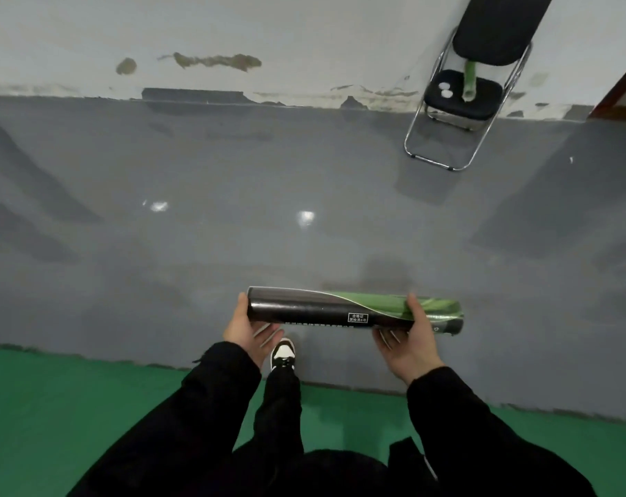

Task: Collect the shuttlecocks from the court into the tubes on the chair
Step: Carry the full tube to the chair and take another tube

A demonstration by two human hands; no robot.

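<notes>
Holding a black-and-green shuttlecock tube (354,311) level across the lower centre of the frame, the person grips it with both hands. The left hand (249,330) cups the black end, its fingers (268,335) spread open beneath the tube. The right hand (410,340) wraps the green end, thumb over the top, fingers closed under it. A folding chair (464,98) stands at upper right against the wall (304,37). On its black seat rests a second green tube (469,82), with two small white discs (445,90) just beside it, possibly caps. One shoe (283,354) shows on the grey floor (161,245), near the green court edge (71,407).
</notes>
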